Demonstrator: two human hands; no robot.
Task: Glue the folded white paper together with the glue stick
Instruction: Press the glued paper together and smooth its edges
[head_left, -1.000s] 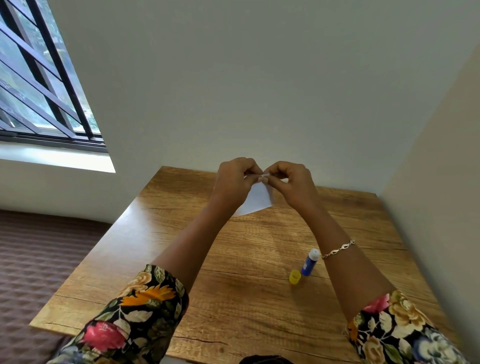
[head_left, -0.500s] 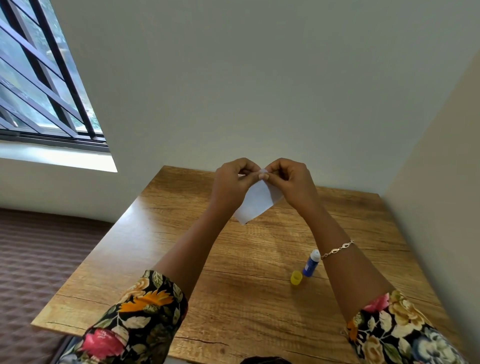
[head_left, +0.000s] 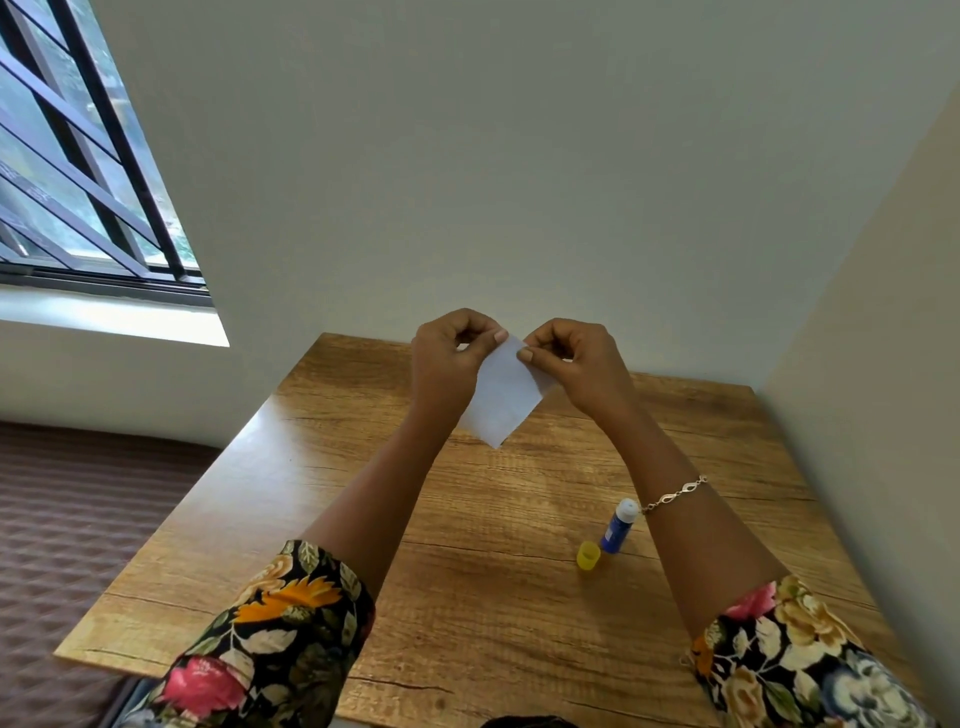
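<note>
Paper: the folded white paper (head_left: 501, 400) hangs in the air over the far half of the table (head_left: 467, 597), one corner pointing down, held by its upper edge between both hands.
Left hand: the left hand (head_left: 449, 358) has its fingers curled, with thumb and forefinger pinching the upper left part of the paper.
Right hand: the right hand (head_left: 579, 358) is curled the same way, its thumb lying on the near face at the upper right corner and the fingers behind.
Glue stick: the glue stick (head_left: 618, 527) stands upright and uncapped on the table, white tip showing, just beside the right forearm and well apart from the paper.
Cap: the yellow cap (head_left: 588, 556) sits on the table just beside the base of the stick.
Step in hand: most likely pressing the layers together along the top edge; whether glue is already on the paper cannot be seen.
Doing it well: line the edges up first, then squeeze firmly in short pinches from one end of the seam to the other, without sliding the layers, and hold each pinch a moment so it bonds.
If a flap lifts: one hand should hold the paper while the other takes the stick.
Risk: lowering the right arm carelessly could knock the stick over.
</note>
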